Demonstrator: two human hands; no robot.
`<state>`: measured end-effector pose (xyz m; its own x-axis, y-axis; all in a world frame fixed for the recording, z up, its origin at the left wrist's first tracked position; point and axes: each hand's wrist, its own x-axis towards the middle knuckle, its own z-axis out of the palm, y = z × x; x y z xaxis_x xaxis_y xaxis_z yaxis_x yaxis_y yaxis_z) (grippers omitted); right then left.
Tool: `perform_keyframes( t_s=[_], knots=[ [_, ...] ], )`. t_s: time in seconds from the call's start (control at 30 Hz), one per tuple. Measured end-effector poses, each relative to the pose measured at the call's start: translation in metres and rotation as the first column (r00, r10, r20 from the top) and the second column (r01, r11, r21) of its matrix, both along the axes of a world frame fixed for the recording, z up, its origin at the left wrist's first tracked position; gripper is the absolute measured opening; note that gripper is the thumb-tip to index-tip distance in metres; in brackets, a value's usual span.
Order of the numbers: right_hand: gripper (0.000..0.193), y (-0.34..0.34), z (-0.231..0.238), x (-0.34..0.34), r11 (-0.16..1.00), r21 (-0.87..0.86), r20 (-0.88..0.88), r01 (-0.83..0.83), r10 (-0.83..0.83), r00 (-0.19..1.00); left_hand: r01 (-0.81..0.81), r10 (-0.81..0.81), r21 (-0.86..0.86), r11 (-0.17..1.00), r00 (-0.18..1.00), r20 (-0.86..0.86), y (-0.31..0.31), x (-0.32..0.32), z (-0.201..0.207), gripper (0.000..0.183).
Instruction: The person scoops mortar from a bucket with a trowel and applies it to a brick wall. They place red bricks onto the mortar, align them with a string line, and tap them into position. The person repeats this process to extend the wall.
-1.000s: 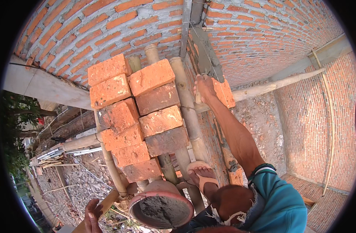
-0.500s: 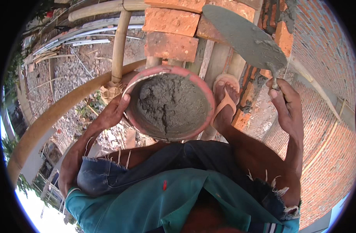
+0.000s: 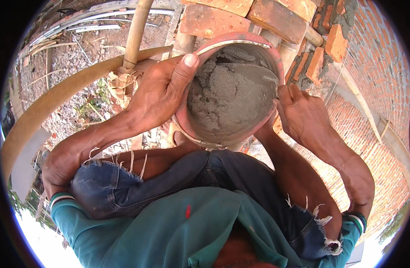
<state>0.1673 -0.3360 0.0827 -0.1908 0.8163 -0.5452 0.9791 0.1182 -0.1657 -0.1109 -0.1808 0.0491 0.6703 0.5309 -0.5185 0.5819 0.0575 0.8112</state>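
We've got the left hand (image 3: 158, 91) clamped on the near-side rim of the pink bucket (image 3: 231, 37), thumb over the edge. Right hand (image 3: 303, 111) is apart from it at the opposite rim, gripping the trowel (image 3: 254, 73) – handle mostly hidden, blade in the mortar (image 3: 227, 105) between our hands. Bricks (image 3: 216, 21) beyond both; bamboo pole (image 3: 75, 100) left of the left hand.

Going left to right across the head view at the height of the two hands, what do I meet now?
Long bamboo pole → crumpled brown scrap → left hand → reddish bucket holding grey mortar → right hand → brick wall.
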Motion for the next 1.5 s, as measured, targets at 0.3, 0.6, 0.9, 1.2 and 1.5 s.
perform_keyframes(
  t_s=[0.3,0.6,0.9,1.2,1.5],
  knots=[
    [0.031,-0.024,-0.016,-0.012,0.87,-0.39,-0.531,0.302,-0.48,0.698,-0.11,0.115,0.068,0.992,0.991,-0.073,0.003,0.002,0.0,0.074],
    [0.026,-0.036,-0.016,0.007,0.905,-0.324,-0.618,0.276,-0.424,0.662,-0.072,0.08,0.047,0.996,0.978,-0.192,0.014,-0.022,-0.018,0.081],
    [0.026,-0.034,-0.014,-0.01,0.857,-0.301,-0.67,0.419,-0.503,0.546,0.001,-0.007,-0.02,1.0,0.96,-0.279,0.039,-0.042,-0.041,0.093],
    [0.036,-0.048,-0.021,0.008,0.874,-0.303,-0.784,0.38,-0.455,0.422,-0.016,0.066,0.243,0.97,0.978,-0.199,0.095,-0.024,0.001,0.085],
    [0.04,-0.069,0.014,0.065,0.457,-0.628,-0.653,0.63,-0.749,-0.107,-0.152,0.008,0.218,0.964,0.838,0.545,0.122,0.183,0.032,0.082]
  ],
)
